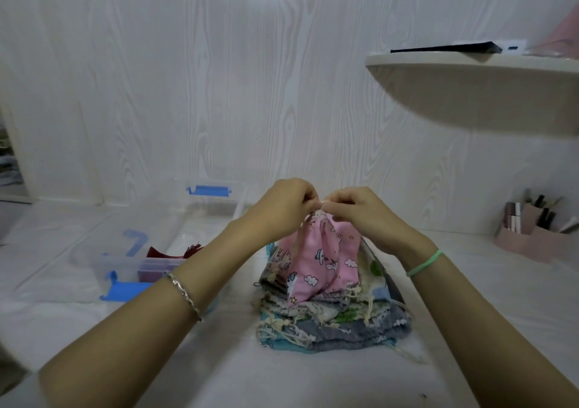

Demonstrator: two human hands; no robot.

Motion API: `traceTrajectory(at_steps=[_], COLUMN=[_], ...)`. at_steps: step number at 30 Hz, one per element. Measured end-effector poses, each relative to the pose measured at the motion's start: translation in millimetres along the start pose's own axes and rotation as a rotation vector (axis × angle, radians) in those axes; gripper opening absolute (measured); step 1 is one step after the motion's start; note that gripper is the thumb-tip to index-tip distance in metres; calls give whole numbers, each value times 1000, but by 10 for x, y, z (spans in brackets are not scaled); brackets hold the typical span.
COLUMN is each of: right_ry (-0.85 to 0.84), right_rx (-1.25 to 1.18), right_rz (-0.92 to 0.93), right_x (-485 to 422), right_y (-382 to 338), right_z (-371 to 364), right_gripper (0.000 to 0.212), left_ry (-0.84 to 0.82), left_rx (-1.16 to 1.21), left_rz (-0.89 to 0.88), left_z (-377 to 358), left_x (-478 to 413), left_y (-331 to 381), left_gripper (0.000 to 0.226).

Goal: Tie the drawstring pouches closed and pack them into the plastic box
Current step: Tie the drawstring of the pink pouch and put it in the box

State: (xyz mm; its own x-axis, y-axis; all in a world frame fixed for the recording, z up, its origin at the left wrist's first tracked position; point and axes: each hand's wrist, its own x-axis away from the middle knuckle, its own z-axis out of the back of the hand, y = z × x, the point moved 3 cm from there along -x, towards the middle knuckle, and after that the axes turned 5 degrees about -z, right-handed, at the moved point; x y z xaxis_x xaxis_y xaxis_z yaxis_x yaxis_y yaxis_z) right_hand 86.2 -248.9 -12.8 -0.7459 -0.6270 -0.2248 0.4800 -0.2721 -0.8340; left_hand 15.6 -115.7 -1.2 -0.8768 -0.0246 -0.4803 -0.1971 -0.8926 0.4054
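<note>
Two bare forearms reach in from the bottom of the frame, a thin metal chain bracelet [185, 295] on the left wrist and a soft green band [424, 263] on the right. Between them, lower centre, lies a flat pile of cloth pouches [329, 326] in grey, blue and printed fabric, with frayed cream cords trailing off its near edge onto the white, creased worktop [282, 376]. A pink pouch [316, 260] printed with clouds and unicorns stands on the pile, its top gathered into a narrow neck. Left hand [282, 207] and right hand [357, 210] meet just above that neck, fingers curled and pinching the cream drawstring [317, 211]. At centre left a clear plastic box [125, 269] with blue latches sits open, something dark red [163, 255] inside. Behind is a pale wood-grain wall [188, 78]; a rounded shelf [485, 94] juts from the upper right.
</note>
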Motion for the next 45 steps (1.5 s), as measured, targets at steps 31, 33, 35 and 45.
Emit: traceTrajectory(at_steps=[31, 33, 35, 45], right_ry=[299, 308, 280, -35], right_rx=[4, 21, 13, 2], right_rz=[85, 82, 52, -16], right_x=[113, 105, 100, 141], right_y=[103, 106, 107, 138], right_z=[-32, 0, 42, 205], right_gripper=[4, 8, 10, 13], left_ry=[-47, -26, -8, 173], left_rx=[551, 519, 437, -154], left_rz=[230, 174, 125, 30], left_z=[-120, -91, -40, -8], left_x=[21, 19, 7, 95], left_y=[-146, -134, -121, -63], left_gripper=[22, 16, 12, 15])
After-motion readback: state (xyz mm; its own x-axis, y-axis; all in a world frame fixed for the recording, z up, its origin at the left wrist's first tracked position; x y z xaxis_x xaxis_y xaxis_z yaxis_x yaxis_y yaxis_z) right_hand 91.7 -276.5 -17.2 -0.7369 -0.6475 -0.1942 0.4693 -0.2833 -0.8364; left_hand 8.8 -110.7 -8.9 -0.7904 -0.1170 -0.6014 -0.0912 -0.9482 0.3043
